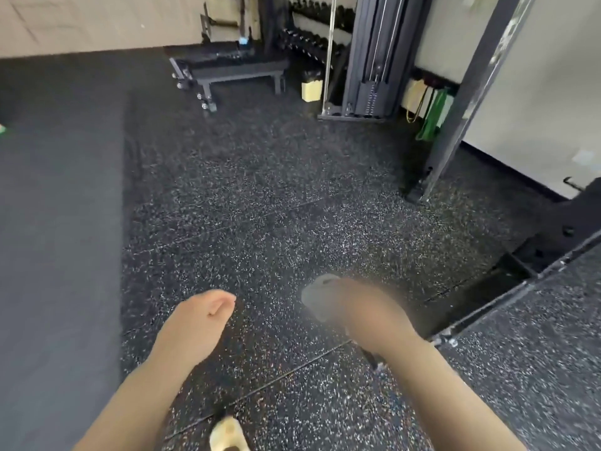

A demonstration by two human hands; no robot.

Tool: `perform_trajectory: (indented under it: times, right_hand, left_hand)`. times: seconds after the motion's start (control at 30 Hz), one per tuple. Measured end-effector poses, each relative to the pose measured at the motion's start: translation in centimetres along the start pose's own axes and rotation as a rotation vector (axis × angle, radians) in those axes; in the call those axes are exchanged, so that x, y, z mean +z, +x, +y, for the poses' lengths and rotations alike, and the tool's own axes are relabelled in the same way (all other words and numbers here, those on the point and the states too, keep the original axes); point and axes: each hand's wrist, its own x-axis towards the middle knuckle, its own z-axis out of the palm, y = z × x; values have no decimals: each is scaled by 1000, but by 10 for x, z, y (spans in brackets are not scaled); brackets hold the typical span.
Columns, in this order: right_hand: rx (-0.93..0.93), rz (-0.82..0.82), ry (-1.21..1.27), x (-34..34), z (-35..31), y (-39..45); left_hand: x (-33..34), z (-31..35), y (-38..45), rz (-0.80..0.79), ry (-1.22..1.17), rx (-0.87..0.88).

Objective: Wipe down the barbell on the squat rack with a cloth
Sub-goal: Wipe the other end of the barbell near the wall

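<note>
My right hand [361, 310], blurred by motion, grips a pale grey cloth [317, 294] that bulges out past the fingers, low over the speckled rubber floor. To its left my left hand [201, 315] hangs with fingers loosely curled and holds nothing. A black upright of the squat rack [468, 102] slants up at the right, and its base frame [553, 236] lies at the right edge. I see no barbell in this view.
A black weight bench [234, 71] stands at the back, with a dumbbell rack [312, 34] and a cable machine [374, 60] behind it. Resistance bands [431, 115] hang on the right wall. A raised platform edge [507, 297] runs diagonally at right. A plain dark mat [58, 222] covers the left.
</note>
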Motion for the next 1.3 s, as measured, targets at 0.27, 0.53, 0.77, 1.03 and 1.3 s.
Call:
perform_trajectory:
  times: [0.27,0.53,0.77,1.03,1.3]
  right_hand:
    - [173,82,98,-30,-28,174]
    - [532,273,167,-84,17,264]
    - [845,398,147,-147,125,338]
    - [815,501,45,-273,212,466]
    - [1028,697,-14,-389,319,552]
  left_hand:
    - [-42,18,230,-133,92,160]
    - [-35,151,424,-285,244,408]
    - [32,317,534,-379,232,743]
    - [63,476,666,-418,199,827]
    - [142,649,793,-536,242,1007]
